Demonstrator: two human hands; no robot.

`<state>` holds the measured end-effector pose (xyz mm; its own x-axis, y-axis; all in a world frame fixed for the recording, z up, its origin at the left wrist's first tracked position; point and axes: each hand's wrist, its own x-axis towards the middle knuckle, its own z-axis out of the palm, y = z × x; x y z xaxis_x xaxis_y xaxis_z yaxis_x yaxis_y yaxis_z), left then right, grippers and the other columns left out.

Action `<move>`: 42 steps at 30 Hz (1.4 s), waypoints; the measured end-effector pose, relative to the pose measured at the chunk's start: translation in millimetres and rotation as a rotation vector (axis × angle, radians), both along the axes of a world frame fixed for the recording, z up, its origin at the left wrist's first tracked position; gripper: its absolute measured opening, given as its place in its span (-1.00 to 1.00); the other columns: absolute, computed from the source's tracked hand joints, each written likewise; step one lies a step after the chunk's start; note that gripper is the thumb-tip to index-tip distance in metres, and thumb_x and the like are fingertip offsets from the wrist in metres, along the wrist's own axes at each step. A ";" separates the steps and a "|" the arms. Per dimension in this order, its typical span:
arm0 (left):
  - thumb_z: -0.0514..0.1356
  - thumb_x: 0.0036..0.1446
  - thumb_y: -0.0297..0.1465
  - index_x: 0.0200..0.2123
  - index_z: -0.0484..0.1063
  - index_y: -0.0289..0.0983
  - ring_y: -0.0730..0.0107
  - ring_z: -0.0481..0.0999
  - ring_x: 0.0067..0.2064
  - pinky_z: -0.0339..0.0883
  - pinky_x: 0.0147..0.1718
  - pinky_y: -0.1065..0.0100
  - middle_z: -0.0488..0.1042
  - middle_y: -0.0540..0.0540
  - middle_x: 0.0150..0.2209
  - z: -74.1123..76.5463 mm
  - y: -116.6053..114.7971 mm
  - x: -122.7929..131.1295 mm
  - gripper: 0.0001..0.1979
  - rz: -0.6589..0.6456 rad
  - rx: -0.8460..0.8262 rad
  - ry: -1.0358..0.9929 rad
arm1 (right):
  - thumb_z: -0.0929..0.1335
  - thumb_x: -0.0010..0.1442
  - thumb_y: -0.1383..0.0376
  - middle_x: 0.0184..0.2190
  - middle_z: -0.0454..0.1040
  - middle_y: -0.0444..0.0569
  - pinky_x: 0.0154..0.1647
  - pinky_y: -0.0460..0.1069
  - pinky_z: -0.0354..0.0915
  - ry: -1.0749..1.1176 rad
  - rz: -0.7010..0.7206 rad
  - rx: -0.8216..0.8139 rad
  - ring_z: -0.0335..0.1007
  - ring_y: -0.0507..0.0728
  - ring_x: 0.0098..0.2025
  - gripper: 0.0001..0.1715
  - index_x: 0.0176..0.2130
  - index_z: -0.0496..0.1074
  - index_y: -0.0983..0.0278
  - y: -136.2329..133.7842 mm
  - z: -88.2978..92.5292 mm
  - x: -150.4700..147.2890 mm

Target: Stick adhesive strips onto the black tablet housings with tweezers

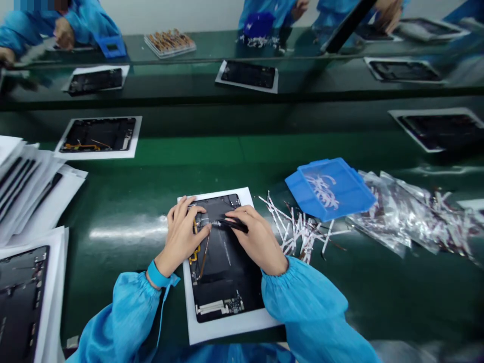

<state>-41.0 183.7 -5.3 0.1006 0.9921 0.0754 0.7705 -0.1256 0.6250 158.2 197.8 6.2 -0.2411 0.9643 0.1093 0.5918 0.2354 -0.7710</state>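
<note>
Black and flat, the panel (229,262) lies on a white sheet (215,330) squarely in front of the worker, its long axis running away across the green tabletop (113,272), the far end leaning slightly left. Both hands are over its far half. From where I stand, the left hand (185,232) comes in across the left edge, fingers spread on the panel, thumb held apart from them and aimed inward; I see nothing pinched there. The right hand (259,237) reaches over the right edge, its fingers closed around a slim dark tool (237,224) that lies nearly crosswise to the panel, tip pointing left.

What counts most, I'd judge, is the short gap by that tip: it sits just beside the left thumb, though I can't make out whether they touch or whether the tip has hold of anything. Near it, a thin brown strip (204,259) runs back toward the worker, roughly along the panel's length. That strip lies nearer the left hand, to the left of the right hand's fingers and closer to the worker.
</note>
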 end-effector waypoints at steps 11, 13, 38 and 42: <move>0.20 0.30 -0.34 0.01 0.42 -0.29 0.16 0.46 0.10 0.34 0.09 0.01 0.47 -0.16 0.04 -10.5 49.1 -32.7 -0.75 0.154 0.183 -0.026 | 0.35 0.23 0.27 -0.27 0.58 -0.04 -0.21 0.04 0.40 0.012 0.298 -0.040 0.52 0.19 -0.22 -0.85 -0.24 0.55 0.19 57.2 67.7 -74.9; 0.19 0.31 -0.33 -0.02 0.44 -0.30 0.19 0.48 0.04 0.39 0.03 0.04 0.48 -0.15 0.00 -12.9 50.4 -34.2 -0.76 0.163 0.187 -0.016 | 0.34 0.28 0.22 -0.36 0.56 -0.05 -0.24 0.02 0.39 -0.082 0.299 -0.110 0.50 0.15 -0.27 -0.78 -0.32 0.54 0.25 100.3 70.6 -123.8; 0.13 0.23 -0.38 -0.16 0.48 -0.23 0.17 0.47 0.02 0.29 0.10 0.12 0.53 -0.14 -0.10 -8.9 55.6 -36.9 -0.83 0.310 0.197 -0.350 | 0.44 0.16 0.39 -0.21 0.46 -0.06 -0.09 0.04 0.37 -0.250 0.232 -0.112 0.47 0.13 -0.12 -0.75 -0.12 0.46 0.22 20.5 6.6 -4.6; 0.12 0.24 -0.33 -0.14 0.46 -0.25 0.21 0.50 0.02 0.36 0.06 0.18 0.53 -0.15 -0.08 2.7 20.5 -23.7 -0.80 0.365 0.170 -0.444 | 0.44 0.15 0.40 -0.28 0.40 -0.09 -0.14 0.02 0.30 -0.200 0.216 -0.103 0.41 0.11 -0.19 -0.86 -0.25 0.43 0.26 26.4 -1.9 -12.1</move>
